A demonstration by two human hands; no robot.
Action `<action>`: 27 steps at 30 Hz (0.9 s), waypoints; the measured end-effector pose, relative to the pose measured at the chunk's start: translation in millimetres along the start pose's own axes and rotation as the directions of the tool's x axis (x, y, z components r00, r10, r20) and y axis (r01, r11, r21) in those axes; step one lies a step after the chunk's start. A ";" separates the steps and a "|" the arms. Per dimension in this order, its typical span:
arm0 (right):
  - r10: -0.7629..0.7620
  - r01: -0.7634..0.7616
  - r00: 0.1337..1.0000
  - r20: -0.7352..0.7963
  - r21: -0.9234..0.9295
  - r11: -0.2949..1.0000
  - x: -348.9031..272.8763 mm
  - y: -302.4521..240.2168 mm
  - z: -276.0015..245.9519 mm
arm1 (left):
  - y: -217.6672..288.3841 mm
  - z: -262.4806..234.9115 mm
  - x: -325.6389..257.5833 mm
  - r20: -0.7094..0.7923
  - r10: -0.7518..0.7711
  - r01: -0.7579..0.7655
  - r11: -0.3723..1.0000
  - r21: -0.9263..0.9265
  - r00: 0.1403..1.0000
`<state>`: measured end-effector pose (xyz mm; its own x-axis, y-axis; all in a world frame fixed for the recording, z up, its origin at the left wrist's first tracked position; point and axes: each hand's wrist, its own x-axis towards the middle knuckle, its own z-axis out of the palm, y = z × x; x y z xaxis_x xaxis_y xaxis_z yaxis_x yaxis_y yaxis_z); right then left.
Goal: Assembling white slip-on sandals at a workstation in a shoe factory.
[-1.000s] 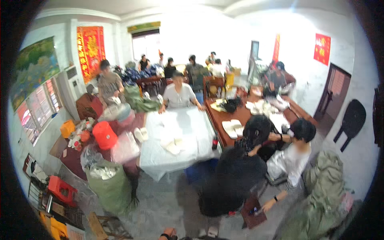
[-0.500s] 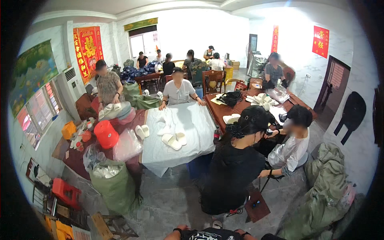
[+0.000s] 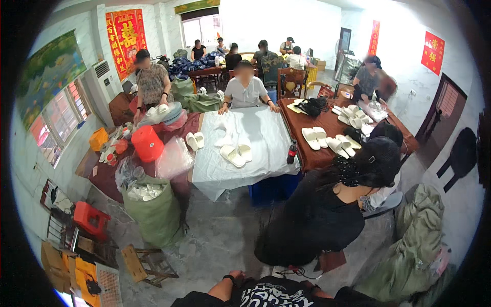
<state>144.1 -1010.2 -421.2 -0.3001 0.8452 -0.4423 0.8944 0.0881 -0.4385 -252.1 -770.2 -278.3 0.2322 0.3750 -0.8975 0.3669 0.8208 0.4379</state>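
Observation:
At the lower edge, in front of my black shirt with white print, my left hand shows just past a dark wristband. Its fingers are too small and hidden to read. My right hand is only partly in view beside the shirt, fingers not discernible. No object can be made out in either one. Nearest to them, a person in black bends over to the right, with a dark cable on the floor below. White slippers lie on a table covered in pale sheeting, where another person stands.
A green sack of white items and a wooden stool stand to the left. More sacks fill the right side. On the brown table are slippers and a dark bottle. Red buckets and stools, and several people, are around.
My view has tilted and shifted, so the room sits lower left-to-right and more of my shirt shows. The person in black leans further right, covering the seated person in white.

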 end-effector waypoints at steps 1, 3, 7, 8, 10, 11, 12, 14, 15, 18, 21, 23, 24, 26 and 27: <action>0.004 -0.002 0.999 0.051 -0.033 0.999 -0.5 27.0 -22.1 | -8.3 0.0 0.4 0.022 0.033 -0.033 0.999 0.038 0.999; 0.034 -0.020 0.987 0.156 -0.092 0.996 -24.5 18.6 -13.5 | -28.1 4.6 2.4 0.066 0.036 -0.042 0.995 0.086 0.997; 0.192 -0.195 0.981 0.037 0.268 0.943 -11.0 -19.6 -10.8 | -0.3 -8.5 2.7 -0.020 0.014 -0.014 0.999 -0.032 1.000; 0.343 -0.346 0.937 0.061 0.282 0.895 -14.1 -24.2 -4.9 | 7.1 -3.5 -1.6 0.083 0.121 -0.129 0.986 0.104 0.989; 0.099 -0.040 0.965 -0.243 0.235 0.971 -40.2 5.0 44.1 | -29.9 7.6 13.2 0.093 -0.081 0.103 0.960 -0.261 0.992; -0.146 0.188 0.841 -0.521 0.029 0.982 -68.4 26.1 54.9 | -39.9 15.3 12.7 0.172 -0.026 0.045 0.993 -0.110 0.985; -0.092 0.169 0.822 -0.562 0.086 0.982 -44.8 3.2 67.4 | -18.7 15.2 -2.8 0.071 -0.018 0.022 0.999 -0.047 0.997; 0.205 -0.159 0.970 -0.130 0.298 0.941 -41.7 -56.1 -23.0 | 16.0 -1.0 13.6 0.091 0.051 -0.047 0.998 -0.053 0.995; 0.150 -0.103 0.950 -0.274 0.178 0.979 -53.0 -50.9 -2.3 | 7.3 3.3 11.3 0.060 0.029 -0.031 0.999 0.033 0.998; 0.548 -0.343 0.800 -0.245 0.563 0.752 -66.7 -73.9 -5.3 | -4.8 -3.4 30.8 0.203 -0.005 -0.001 1.000 0.029 0.979; 0.633 -0.443 0.773 -0.046 0.675 0.590 -78.7 -118.9 -58.3 | -17.8 -28.2 40.0 0.198 -0.006 -0.018 0.993 0.120 0.980; 0.658 -0.506 0.750 0.061 0.694 0.513 -94.6 -131.8 -44.9 | -22.2 -21.4 26.8 0.139 -0.063 0.064 0.998 0.002 0.988; 0.720 -0.490 0.687 0.092 0.791 0.366 -97.4 -136.8 -41.5 | -22.0 -26.4 27.6 0.113 -0.092 0.104 0.989 -0.108 0.989; 0.771 -0.450 0.622 0.138 0.869 0.207 -104.4 -149.0 -35.9 | -29.0 -37.5 20.3 0.095 -0.118 0.131 0.981 -0.146 0.988; 0.793 -0.436 0.591 0.150 0.886 0.158 -111.0 -153.6 -29.5 | -31.4 -41.6 15.0 0.084 -0.138 0.152 0.969 -0.194 0.987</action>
<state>49.9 -1102.0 -281.7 0.4818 0.4902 -0.7263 -0.0218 -0.8219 -0.5692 -297.6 -772.4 -307.7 0.2542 0.2210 -0.9416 0.2163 0.9359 0.2780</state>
